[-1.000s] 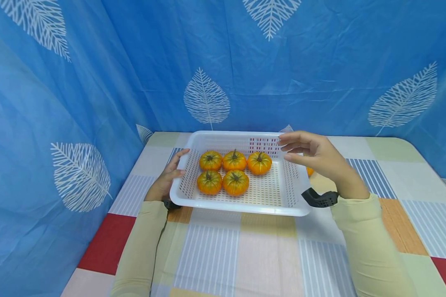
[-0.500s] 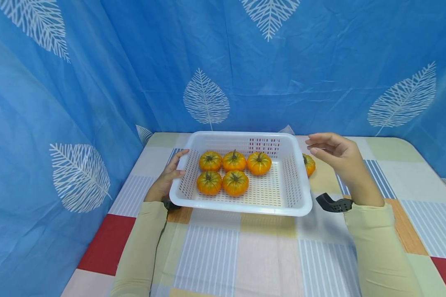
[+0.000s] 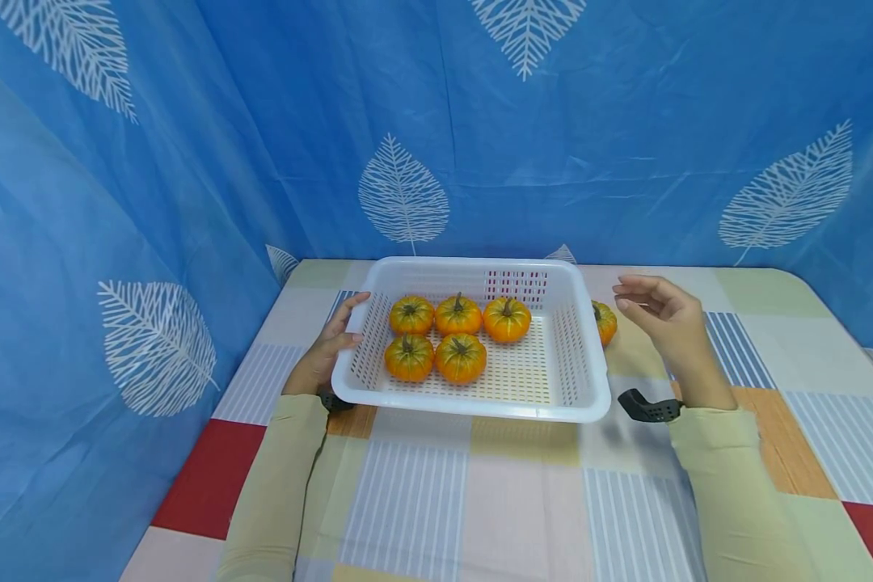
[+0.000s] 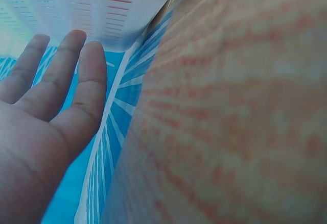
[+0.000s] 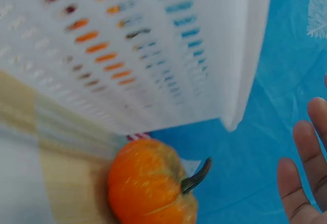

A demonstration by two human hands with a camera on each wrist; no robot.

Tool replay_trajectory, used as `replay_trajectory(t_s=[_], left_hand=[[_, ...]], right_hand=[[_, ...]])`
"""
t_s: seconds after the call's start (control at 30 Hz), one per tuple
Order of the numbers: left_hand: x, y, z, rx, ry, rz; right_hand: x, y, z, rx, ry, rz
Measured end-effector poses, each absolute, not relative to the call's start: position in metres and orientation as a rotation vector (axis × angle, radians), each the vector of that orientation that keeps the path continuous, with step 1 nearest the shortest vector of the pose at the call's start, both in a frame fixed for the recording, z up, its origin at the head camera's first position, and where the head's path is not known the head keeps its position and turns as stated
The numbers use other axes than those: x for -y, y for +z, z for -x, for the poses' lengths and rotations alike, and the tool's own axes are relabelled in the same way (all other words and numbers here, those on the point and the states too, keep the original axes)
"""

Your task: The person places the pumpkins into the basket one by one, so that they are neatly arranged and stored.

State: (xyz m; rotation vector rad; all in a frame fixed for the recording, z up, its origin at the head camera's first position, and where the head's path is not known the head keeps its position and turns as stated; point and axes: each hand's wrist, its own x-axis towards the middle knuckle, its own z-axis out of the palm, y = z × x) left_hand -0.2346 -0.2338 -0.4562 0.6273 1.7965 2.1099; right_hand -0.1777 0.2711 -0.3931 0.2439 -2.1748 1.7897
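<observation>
A white plastic basket with slotted walls holds several small orange pumpkins, in a back and a front row at its left and middle. My left hand is at the basket's left rim, thumb and forefinger touching it. Three straight fingers reach up beside the outer wall in the left wrist view. Just outside the basket's right wall, another pumpkin sits on the table, partly hidden by the basket in the head view. My right hand is in the air to the right of that pumpkin, fingers loosely bent and holding nothing.
The table wears a patchwork cloth of checks and stripes. A blue curtain with white leaf prints hangs behind it and along the left side. Black straps go round the wrists.
My right hand has moved from over the basket's right rim rightward, then slightly lower, uncovering the pumpkin outside. My left hand and the basket have stayed put.
</observation>
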Motion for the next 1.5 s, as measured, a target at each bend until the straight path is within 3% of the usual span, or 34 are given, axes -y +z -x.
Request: replay_trajectory(t_s=[0.8,1.5], left_hand=[[0.236,-0.461,0.239,-1.773,2.12,-0.648],[0.235,-0.46,0.239,-1.801,2.104,-0.616]], right_hand=[[-0.29,-0.439,0.203,2.548,1.697,0.021],[-0.295,-0.459,0.211,2.698,1.841,-0.039]])
